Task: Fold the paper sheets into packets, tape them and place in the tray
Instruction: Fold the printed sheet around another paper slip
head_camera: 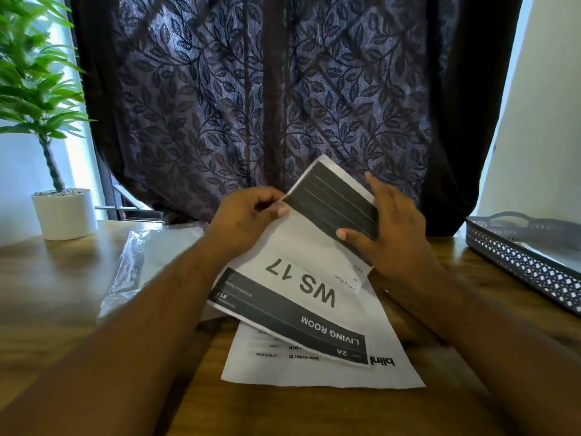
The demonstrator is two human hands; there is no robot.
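A white printed sheet marked "WS 17" and "LIVING ROOM" is lifted off the wooden table, tilted, with its far end bent back toward me to show a black lined panel. My left hand pinches the sheet's left edge near the bend. My right hand grips the bent-over end, thumb on the black panel. A second white sheet with small print lies flat on the table under it. The grey perforated tray stands at the right edge of the table.
A clear plastic sleeve lies on the table to the left of the sheets. A potted green plant in a white pot stands at the far left corner. A dark leaf-patterned curtain hangs behind the table.
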